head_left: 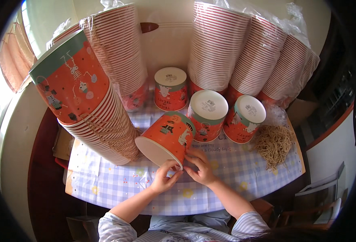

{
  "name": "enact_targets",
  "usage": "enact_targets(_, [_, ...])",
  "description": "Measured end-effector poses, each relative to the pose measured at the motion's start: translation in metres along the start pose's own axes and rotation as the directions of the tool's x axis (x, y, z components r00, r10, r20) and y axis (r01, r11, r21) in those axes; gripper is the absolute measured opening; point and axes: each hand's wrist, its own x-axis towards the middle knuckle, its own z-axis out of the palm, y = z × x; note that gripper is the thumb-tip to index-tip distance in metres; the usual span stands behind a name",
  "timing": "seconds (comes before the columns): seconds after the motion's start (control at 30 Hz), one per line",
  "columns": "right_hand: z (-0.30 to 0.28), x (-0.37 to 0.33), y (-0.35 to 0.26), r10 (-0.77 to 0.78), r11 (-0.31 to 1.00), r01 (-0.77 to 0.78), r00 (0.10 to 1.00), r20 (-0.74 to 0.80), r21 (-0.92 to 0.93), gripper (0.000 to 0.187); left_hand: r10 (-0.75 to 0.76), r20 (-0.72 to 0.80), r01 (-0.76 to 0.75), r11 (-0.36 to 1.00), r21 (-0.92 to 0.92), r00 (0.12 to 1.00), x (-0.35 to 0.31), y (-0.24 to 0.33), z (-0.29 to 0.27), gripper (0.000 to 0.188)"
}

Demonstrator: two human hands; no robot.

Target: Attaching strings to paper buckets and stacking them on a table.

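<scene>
The orange cup (165,137) lay tipped on its side on the worktop (117,181), open mouth toward the person's left, its rim right at the fingertips. Both hands worked that rim: the left hand (163,177) had its fingers (170,164) pinched on the lower edge, and the right hand (200,167) had its fingers (191,156) closed together against the rim just next to them. I couldn't make out whether anything small was held between them, too tiny to tell.

If I were doing this bit, I'd have kept the cup resting on the cloth so it couldn't roll, and let one hand steady the rim while the other did the fiddly part. A light grip seemed wise, since a paper rim probably dents easily.

Just beyond the fingers stood three more cups upside down (207,115), white bottoms up. Off to the right of the right hand sat a heap of tan string (274,145). Left of the left hand leaned a tall stack of nested cups (93,109), close enough that I'd have watched my elbow. Further back were more stacks in plastic sleeves (242,52).
</scene>
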Motion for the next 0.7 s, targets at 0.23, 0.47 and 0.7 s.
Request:
enact_targets(0.23, [0.0059,-0.0023,-0.008,0.096,0.99,-0.091,0.994,-0.044,0.107,0.025,-0.032,0.017,0.032,0.999,0.014,0.999,-0.0025,-0.003,0.0004,0.032])
enact_targets(0.47, [0.0083,-0.0031,-0.0085,0.079,0.992,-0.071,0.994,-0.075,0.103,0.026,0.073,0.02,-0.074,0.989,0.129,0.997,-0.0003,-0.0038,-0.001,0.039])
enact_targets(0.7, [0.009,-0.0026,-0.0094,0.059,0.997,-0.055,0.995,-0.079,0.048,0.03,0.0,-0.019,0.001,0.997,0.073,1.0,-0.0029,-0.0019,0.0012,0.038])
